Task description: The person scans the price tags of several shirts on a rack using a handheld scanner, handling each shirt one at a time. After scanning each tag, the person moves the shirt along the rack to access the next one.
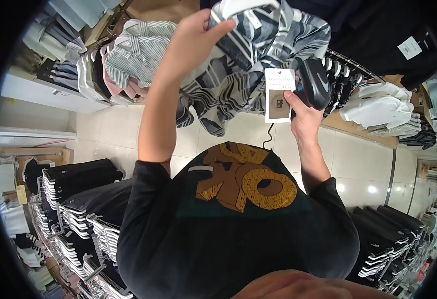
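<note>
Left hand [194, 42] holds striped shirt [302, 39]; right hand [306, 118], tag [279, 103] and scanner [315, 82]

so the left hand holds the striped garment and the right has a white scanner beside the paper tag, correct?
Not quite: the head view shows the scanner is black, not white. The left hand does hold the striped garment, and the right hand has the scanner beside the paper tag.

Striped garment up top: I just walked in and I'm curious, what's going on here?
The person's left hand grips the striped garment near its top. The right hand holds a black handheld device, probably a scanner, and has a white tag under its thumb. Black clothes hang at both sides.
</note>
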`<state>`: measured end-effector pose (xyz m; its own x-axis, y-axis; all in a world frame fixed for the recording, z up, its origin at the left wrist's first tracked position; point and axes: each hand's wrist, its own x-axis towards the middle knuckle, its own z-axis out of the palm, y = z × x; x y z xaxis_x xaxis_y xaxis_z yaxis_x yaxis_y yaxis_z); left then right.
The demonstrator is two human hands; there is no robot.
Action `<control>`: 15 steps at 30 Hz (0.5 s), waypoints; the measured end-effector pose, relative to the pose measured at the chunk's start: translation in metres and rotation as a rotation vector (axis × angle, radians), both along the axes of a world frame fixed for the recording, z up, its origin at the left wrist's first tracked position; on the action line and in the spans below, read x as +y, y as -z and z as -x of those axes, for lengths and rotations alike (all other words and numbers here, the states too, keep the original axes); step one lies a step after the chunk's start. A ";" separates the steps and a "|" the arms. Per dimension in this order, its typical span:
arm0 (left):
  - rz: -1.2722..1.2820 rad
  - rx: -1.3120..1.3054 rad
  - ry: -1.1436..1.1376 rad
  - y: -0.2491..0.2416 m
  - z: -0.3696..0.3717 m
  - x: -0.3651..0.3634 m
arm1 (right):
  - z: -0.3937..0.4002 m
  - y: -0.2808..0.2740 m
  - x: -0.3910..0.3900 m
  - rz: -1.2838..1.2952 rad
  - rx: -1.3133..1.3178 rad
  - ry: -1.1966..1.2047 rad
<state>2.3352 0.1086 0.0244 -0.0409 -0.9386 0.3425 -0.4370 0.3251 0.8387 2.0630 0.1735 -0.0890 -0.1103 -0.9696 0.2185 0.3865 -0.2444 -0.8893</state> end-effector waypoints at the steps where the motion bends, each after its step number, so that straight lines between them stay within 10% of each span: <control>1: -0.133 -0.081 -0.054 -0.004 0.002 0.009 | -0.003 -0.007 0.002 -0.014 -0.007 0.005; 15: -0.656 0.653 0.128 0.125 0.047 0.053 | -0.063 0.027 0.018 0.174 0.700 0.285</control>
